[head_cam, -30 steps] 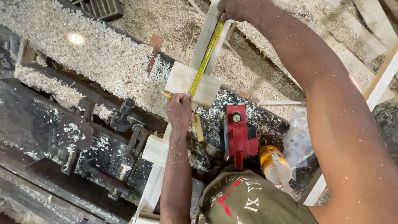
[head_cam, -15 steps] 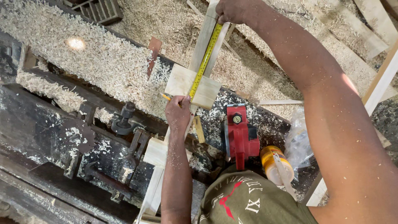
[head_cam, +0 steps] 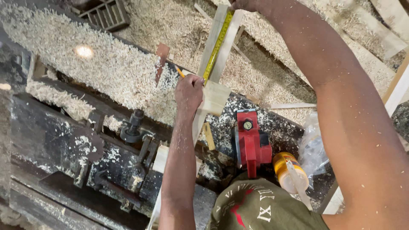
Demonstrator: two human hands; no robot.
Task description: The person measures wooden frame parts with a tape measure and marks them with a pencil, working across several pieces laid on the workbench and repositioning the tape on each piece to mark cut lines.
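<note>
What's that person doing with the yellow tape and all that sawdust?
The person is measuring a long pale wooden strip that lies across a dark, sawdust-covered machine bench. The right hand, at the top edge of the picture, holds a yellow tape measure stretched along the wood. The left hand holds a pencil against the strip beside the tape. A red power tool and a yellow bottle sit on the bench nearby, and wood shavings lie all around.

Left hand (head_cam: pixel 188 91) moved up along the wooden strip (head_cam: pixel 211 70), now right beside the yellow tape measure (head_cam: pixel 217 44). Pencil (head_cam: pixel 179 71) tip now poking out above the hand, farther from the red tool (head_cam: pixel 250 140).
</note>
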